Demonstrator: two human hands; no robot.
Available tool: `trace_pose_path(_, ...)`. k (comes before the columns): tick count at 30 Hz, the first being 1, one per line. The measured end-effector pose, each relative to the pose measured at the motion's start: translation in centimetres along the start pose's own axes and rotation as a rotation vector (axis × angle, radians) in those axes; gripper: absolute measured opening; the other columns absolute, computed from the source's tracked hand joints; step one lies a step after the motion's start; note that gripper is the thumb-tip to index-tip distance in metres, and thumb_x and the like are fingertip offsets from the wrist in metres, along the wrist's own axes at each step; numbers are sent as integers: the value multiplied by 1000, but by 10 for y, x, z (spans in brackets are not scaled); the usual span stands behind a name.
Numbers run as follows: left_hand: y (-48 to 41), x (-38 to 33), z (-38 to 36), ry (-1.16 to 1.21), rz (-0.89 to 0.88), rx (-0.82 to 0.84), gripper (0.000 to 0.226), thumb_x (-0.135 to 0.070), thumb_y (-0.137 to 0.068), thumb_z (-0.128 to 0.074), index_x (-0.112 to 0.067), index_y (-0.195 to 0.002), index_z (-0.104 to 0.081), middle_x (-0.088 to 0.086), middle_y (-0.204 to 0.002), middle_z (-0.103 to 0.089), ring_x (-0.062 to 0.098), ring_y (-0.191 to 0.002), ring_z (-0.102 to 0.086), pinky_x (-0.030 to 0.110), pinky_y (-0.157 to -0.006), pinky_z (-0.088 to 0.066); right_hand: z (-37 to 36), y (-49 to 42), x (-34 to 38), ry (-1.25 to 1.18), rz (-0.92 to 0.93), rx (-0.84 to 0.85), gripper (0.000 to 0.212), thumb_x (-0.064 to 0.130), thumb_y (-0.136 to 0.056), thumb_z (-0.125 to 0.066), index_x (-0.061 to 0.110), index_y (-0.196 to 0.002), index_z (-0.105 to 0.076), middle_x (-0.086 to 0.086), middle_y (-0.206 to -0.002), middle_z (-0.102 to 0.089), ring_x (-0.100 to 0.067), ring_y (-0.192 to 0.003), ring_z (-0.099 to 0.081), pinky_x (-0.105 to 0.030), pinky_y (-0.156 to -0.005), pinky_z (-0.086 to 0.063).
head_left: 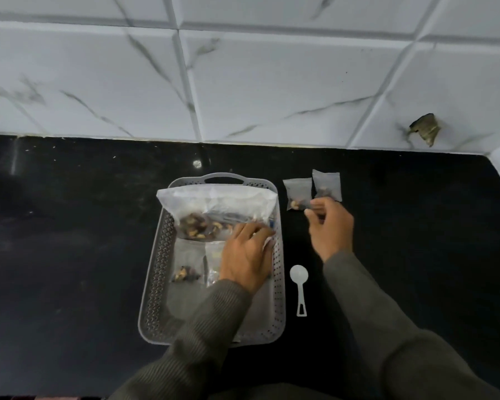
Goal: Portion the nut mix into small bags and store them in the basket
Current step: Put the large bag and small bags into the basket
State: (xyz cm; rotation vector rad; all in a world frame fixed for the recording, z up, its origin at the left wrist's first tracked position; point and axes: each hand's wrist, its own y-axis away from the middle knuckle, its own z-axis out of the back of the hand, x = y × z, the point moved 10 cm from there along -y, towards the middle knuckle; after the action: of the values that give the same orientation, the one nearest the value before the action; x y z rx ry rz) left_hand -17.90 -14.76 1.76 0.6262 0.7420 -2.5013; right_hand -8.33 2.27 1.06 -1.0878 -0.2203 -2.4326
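Note:
A grey perforated basket (156,281) stands on the black counter. Across its far half lies the large clear bag of nut mix (214,206). Two small filled bags (186,264) lie in the basket below it. My left hand (247,255) rests flat inside the basket, fingers straight, touching the big bag's near edge and covering part of a small bag. Right of the basket lie two more small bags of nuts, the left one (296,192) and the right one (326,184). My right hand (329,223) reaches to them, fingertips curled at their lower edges; whether it pinches one is unclear.
A white plastic scoop (299,284) lies on the counter between the basket and my right forearm. A white marbled tile wall (243,82) rises behind the counter, with a chipped hole (425,128) at the right. A side wall closes the far right corner.

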Motion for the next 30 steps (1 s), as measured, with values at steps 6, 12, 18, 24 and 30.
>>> trace_pose_path(6,-76,-47,-72,351,282,147,26,-17,-97,-59,-9,-121,-67,10,-116,-69,24,-106,-63,39,-97,-51,20,-71,-85,-118,-341,44,21,19,-90,-66,12,-110,-64,-2,-107,-66,-10,-93,-60,-21,-83,-42)
trace_pose_path(12,-98,-18,-147,240,633,314,49,-18,-103,-48,-11,-149,-33,25,-161,-18,39,-150,-17,45,-120,-24,-2,-111,-119,-48,-403,153,49,31,-86,-71,17,-129,-52,-6,-130,-53,-19,-114,-55,-31,-96,-44)
trace_pose_path(18,-104,8,-168,-20,815,348,74,-18,-97,-55,-7,-155,-10,22,-148,-31,37,-135,-35,51,-104,-38,-17,-127,-126,-93,-466,174,66,30,-84,-73,16,-140,-41,-7,-132,-53,-22,-120,-53,-35,-100,-45)
trace_pose_path(24,-97,23,-174,205,1029,298,61,-19,-95,-58,-8,-147,-29,17,-149,-35,35,-140,-33,57,-111,-31,-19,-125,-141,-266,-559,185,55,22,-81,-76,14,-131,-52,-3,-118,-64,-16,-106,-61,-33,-95,-50)
trace_pose_path(30,-86,31,-172,415,1066,138,19,-15,-95,-58,-8,-112,-62,14,-123,-61,28,-117,-59,43,-104,-48,-6,-108,-142,-353,-530,189,6,24,-87,-68,26,-92,-64,4,-102,-65,-10,-95,-61,-32,-90,-51)
